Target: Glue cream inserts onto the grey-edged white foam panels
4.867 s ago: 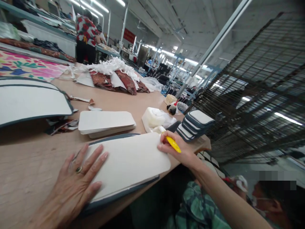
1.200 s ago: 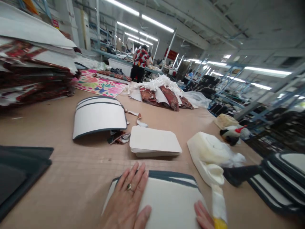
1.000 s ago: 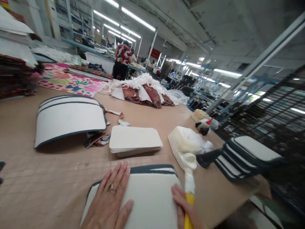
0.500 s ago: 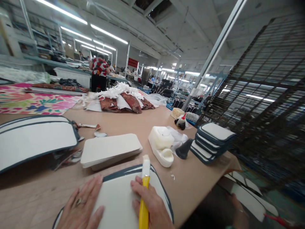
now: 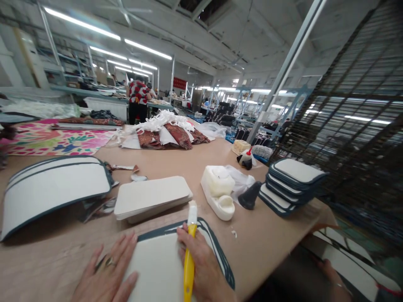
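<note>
My right hand (image 5: 201, 262) grips a paint brush (image 5: 189, 268) with a yellow handle, its white-coated bristles pointing away from me. Under both hands lies a white panel (image 5: 154, 262) with a dark blue-grey edge; white streaks show along its far and right edges. My left hand (image 5: 108, 268), wearing a ring, rests flat with fingers spread over the panel's left side. Just past the brush tip stands a white plastic container (image 5: 217, 188) with its side cut open. A pile of plain white panels (image 5: 154, 195) sits beyond my left hand.
Stacked dark-edged panels (image 5: 292, 184) stand near the table's right edge, beside a black cone-shaped object (image 5: 249, 196). A curved panel (image 5: 58, 182) is on the left. Farther back lie patterned fabric pieces (image 5: 166, 136). Another person's hand (image 5: 335, 279) shows at lower right.
The camera view has shifted slightly left, so most things appear farther right. My right hand still holds the brush near the panel's far edge. My left hand remains on the panel.
</note>
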Demonstrator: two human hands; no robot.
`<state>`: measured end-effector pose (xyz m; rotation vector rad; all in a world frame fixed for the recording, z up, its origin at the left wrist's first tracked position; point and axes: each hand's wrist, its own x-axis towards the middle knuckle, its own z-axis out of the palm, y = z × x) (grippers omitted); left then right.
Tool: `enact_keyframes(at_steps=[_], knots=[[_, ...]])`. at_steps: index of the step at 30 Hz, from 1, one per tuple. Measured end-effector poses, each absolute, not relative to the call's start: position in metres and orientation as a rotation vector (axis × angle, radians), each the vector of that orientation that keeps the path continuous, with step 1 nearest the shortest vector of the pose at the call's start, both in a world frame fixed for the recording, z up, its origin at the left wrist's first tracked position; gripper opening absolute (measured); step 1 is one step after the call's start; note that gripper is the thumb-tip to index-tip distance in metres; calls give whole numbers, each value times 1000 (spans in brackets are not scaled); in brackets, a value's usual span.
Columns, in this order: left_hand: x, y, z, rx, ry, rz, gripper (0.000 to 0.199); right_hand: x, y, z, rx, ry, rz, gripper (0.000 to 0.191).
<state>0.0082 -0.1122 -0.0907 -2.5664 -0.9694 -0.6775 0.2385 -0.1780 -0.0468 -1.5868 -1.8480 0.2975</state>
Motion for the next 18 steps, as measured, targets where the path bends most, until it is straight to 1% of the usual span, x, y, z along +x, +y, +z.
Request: enact_keyframes(at_steps=[3, 5, 7, 9, 11, 14, 16, 18], knots=[[39, -119, -60, -2593, -867, -655, 61, 237, -176, -38, -1578, -1819, 325, 35], [57, -125, -48, -2650, -861, -654, 53, 238, -174, -33, -1539, -1789, 348, 32], [66, -130, -40, -2761, -959, -583, 48, 241, -175, -28, -1502, -1741, 377, 28], [67, -131, -29, -2895, -1131, -481, 48, 244, -183, -24, -1460, -1702, 345, 25], [63, -129, -15, -3025, -1312, -424, 50, 247, -198, -21, -1336, -1772, 198, 31], [58, -117, 5, -3148, -1484, -402, 50, 254, -219, -26, -1004, -2067, -143, 49], [56, -104, 12, -3183, -1521, -379, 50, 258, -223, -36, -941, -2151, -331, 50], [56, -90, 14, -3218, -1530, -338, 49, 258, -217, -47, -962, -2172, -424, 51]])
